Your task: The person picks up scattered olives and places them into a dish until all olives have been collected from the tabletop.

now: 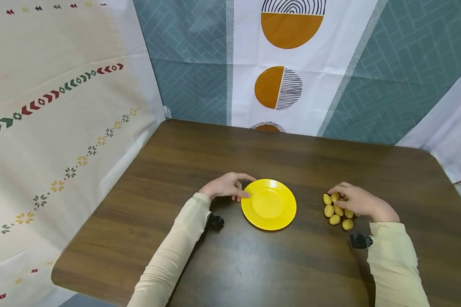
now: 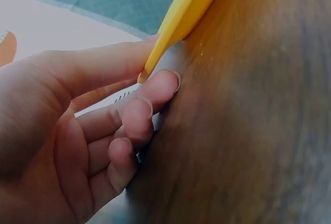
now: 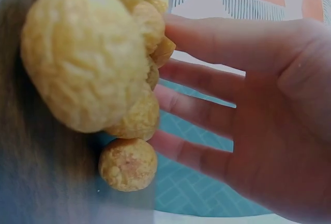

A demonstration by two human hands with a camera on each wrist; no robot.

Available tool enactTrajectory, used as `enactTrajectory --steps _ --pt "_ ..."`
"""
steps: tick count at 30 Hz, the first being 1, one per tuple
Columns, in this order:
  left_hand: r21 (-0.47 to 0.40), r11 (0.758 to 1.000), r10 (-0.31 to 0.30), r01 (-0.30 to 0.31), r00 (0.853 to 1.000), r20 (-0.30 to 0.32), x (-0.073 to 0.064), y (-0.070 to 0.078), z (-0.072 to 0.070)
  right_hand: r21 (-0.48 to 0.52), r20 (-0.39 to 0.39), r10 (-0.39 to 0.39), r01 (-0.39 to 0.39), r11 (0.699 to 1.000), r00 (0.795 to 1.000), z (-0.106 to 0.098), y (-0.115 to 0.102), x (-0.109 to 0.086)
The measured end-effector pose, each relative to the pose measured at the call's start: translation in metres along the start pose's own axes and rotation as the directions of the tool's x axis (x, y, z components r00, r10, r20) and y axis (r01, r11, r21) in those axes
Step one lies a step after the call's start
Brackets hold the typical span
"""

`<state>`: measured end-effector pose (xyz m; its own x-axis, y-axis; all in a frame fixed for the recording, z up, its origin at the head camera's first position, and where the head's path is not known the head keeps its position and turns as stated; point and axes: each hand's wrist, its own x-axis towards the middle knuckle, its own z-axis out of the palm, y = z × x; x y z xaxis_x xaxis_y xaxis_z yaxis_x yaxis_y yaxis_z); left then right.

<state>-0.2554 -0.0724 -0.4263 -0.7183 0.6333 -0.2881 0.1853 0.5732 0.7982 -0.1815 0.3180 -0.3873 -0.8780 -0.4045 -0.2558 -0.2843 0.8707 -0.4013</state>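
At potatoes (image 1: 338,210), right fingers (image 3: 199,111) spread; left (image 2: 158,87) pinch plate (image 1: 269,204)

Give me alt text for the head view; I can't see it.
A person's left hand holds the rim of a round, glossy yellow plate; their right hand touches a cluster of small, rounded, yellow-brown, potato-like pieces. A dark-brown wood-grain table lies beneath.

Plate (image 1: 269,204), likely potatoes (image 1: 338,211), on table (image 1: 253,264)
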Motion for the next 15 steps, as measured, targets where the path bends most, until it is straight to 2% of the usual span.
enactTrajectory --steps 10,15 --pt "-0.013 0.999 -0.031 0.030 0.999 -0.011 -0.0026 0.0030 -0.0015 0.001 -0.034 0.012 -0.012 1.000 0.999 0.0044 0.0005 0.0022" --pt "-0.014 0.999 -0.042 0.042 0.999 -0.010 -0.0034 0.0007 -0.0009 -0.012 -0.042 -0.013 0.012 1.000 0.999 0.0055 -0.0003 0.0034"
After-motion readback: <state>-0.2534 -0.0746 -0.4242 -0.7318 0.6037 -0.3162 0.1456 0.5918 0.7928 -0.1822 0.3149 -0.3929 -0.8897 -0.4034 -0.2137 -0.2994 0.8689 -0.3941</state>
